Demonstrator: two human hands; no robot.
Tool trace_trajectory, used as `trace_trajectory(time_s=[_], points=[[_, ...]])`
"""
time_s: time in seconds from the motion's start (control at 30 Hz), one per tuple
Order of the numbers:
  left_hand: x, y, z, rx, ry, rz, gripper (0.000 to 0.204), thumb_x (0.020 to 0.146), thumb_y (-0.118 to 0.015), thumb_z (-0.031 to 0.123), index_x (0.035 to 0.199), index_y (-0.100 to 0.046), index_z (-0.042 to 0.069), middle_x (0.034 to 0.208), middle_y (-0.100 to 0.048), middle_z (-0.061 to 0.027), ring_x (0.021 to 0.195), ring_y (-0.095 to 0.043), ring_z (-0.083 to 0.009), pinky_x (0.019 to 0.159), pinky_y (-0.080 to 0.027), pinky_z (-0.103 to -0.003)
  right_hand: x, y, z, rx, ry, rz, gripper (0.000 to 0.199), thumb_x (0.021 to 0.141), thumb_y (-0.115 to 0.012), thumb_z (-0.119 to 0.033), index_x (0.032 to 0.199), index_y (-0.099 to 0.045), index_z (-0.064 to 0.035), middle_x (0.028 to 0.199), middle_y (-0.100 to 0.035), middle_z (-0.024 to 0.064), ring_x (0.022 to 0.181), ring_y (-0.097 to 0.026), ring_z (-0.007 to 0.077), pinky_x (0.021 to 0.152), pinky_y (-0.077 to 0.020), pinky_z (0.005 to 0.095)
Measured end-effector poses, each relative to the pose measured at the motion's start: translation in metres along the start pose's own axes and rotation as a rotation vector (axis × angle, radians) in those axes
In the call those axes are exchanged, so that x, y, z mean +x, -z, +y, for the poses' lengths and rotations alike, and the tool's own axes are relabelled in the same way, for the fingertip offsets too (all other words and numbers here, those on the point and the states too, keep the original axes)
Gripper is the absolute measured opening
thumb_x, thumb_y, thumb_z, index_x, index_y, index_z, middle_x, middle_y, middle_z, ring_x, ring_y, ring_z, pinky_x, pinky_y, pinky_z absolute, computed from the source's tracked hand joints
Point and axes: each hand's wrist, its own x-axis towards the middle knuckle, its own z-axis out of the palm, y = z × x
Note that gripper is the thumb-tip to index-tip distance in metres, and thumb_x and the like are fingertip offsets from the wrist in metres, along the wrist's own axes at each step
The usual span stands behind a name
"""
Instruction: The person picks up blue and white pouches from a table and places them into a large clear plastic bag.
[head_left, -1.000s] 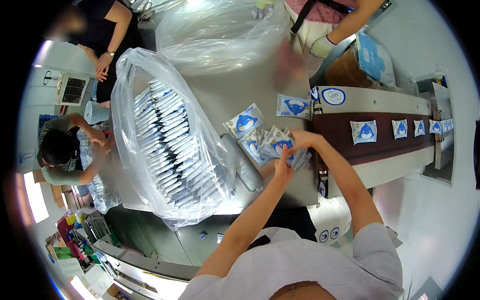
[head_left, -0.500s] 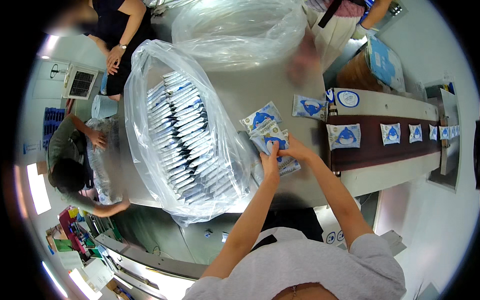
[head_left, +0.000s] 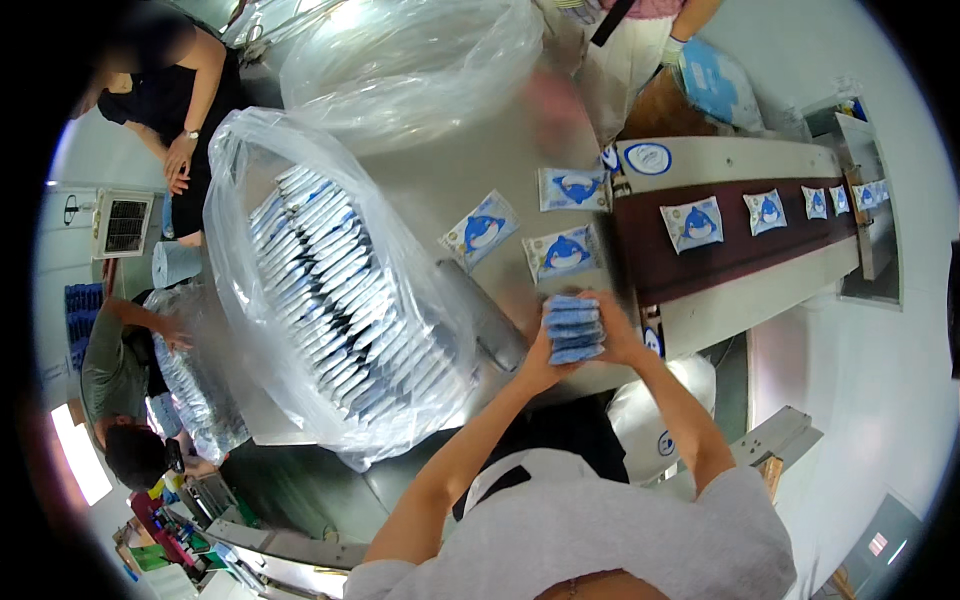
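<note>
Broadly, a metal table [head_left: 420, 190] fills the middle, with a large clear bag [head_left: 228, 185] of packed packets on its left and another clear bag [head_left: 400, 85] toward the far side. At the right, a dark belt [head_left: 655, 275] bears more packets in single file. A grey bar [head_left: 490, 310] lies along the filled bag's right side, standing between that bag and the hands. Near the table's near edge, the left hand [head_left: 538, 362] and right hand [head_left: 618, 335] are partly closed around opposite sides of a stack [head_left: 574, 328], gripping it between them. Three loose packets [head_left: 562, 252] lie flat beyond it.
</note>
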Motion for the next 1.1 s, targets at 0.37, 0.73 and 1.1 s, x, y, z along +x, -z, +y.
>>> trace_trajectory(time_s=[0.37, 0.73, 1.1], points=[[-0.19, 0.181, 0.094, 1.013, 0.564, 1.233, 0.09, 0.067, -0.073, 0.011, 0.14, -0.021, 0.002, 0.138, -0.022, -0.0255, 0.127, -0.022, -0.0439, 0.101, -0.024, -0.054, -0.024, -0.032, -0.028, -0.858, -0.426, 0.013, 0.098, 0.051, -0.083, -0.034, 0.128, -0.033, -0.0017, 0.12, -0.048, 0.0198, 0.111, -0.047, 0.0354, 0.097, -0.0356, 0.043], [-0.302, 0.21, 0.004, -0.319, 0.732, 1.314, 0.03, 0.072, -0.059, 0.011, 0.096, -0.06, -0.007, 0.076, -0.066, -0.0147, 0.07, -0.064, -0.0242, 0.065, -0.048, -0.036, 0.201, -0.159, -0.309, -0.023, 0.338, -0.434, 0.084, 0.06, -0.081, -0.026, 0.127, -0.039, 0.0016, 0.114, -0.055, 0.0188, 0.105, -0.055, 0.0309, 0.094, -0.0395, 0.0407], [-0.27, 0.227, 0.126, -0.32, 0.107, 1.577, 0.024, 0.078, -0.043, -0.005, 0.1, -0.053, -0.003, 0.07, -0.053, -0.0024, 0.056, -0.046, -0.0067, 0.05, -0.04, -0.021, 0.115, -0.294, -0.29, -0.838, 0.628, -0.604, 0.054, 0.076, -0.059, -0.018, 0.125, -0.044, -0.0001, 0.106, -0.054, 0.0141, 0.1, -0.052, 0.0314, 0.079, -0.0411, 0.0469]])
